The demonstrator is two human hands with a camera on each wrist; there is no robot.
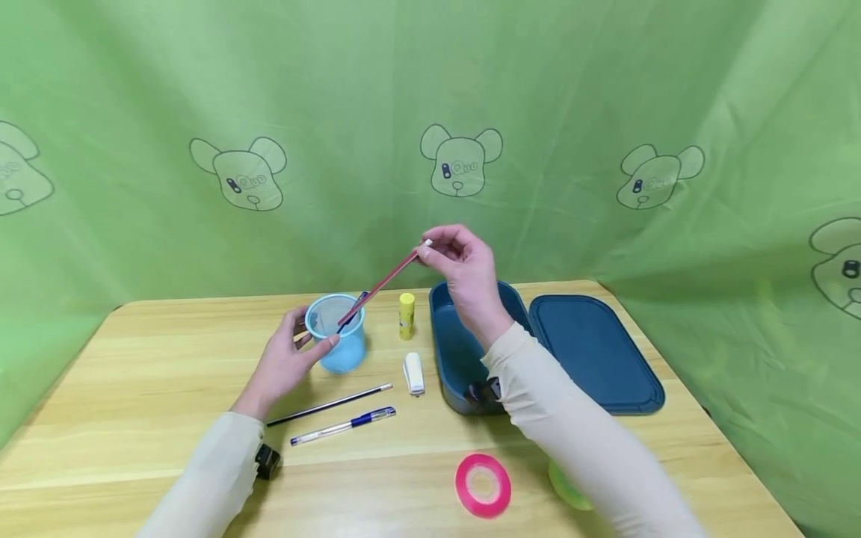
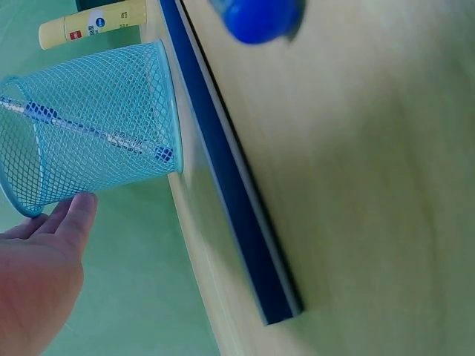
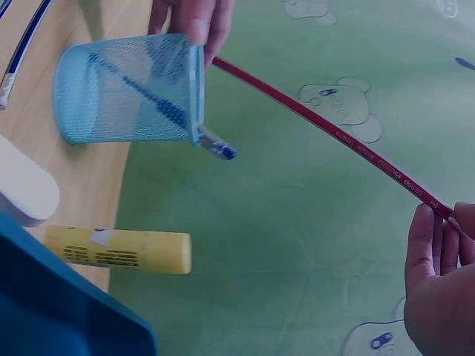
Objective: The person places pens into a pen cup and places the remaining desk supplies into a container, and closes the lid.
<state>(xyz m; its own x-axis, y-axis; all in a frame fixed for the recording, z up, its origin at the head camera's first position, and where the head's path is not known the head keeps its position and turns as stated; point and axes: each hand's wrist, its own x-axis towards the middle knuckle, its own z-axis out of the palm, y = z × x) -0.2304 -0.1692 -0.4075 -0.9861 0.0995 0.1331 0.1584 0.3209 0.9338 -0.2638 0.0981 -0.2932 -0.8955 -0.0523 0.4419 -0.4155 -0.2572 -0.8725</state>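
Observation:
A light-blue mesh pen cup (image 1: 343,351) stands upright on the table, a blue pen (image 3: 169,111) leaning inside it. My left hand (image 1: 285,364) grips the cup near its rim, thumb on the near side and fingers on the left. In the air to the right, my right hand (image 1: 466,273) pinches a red pencil (image 3: 326,130) near its white-tipped end. The pencil slants down, its lower end at the cup's mouth. A dark striped pencil (image 1: 329,404) and a clear pen with a blue grip (image 1: 343,427) lie in front of the cup.
A yellow glue stick (image 1: 406,317) stands right of the cup, behind a white stapler (image 1: 413,373). Farther right are an open dark-blue box (image 1: 449,373) and its lid (image 1: 599,351). A pink tape roll (image 1: 464,482) and a partly hidden green round thing (image 1: 565,489) lie nearer.

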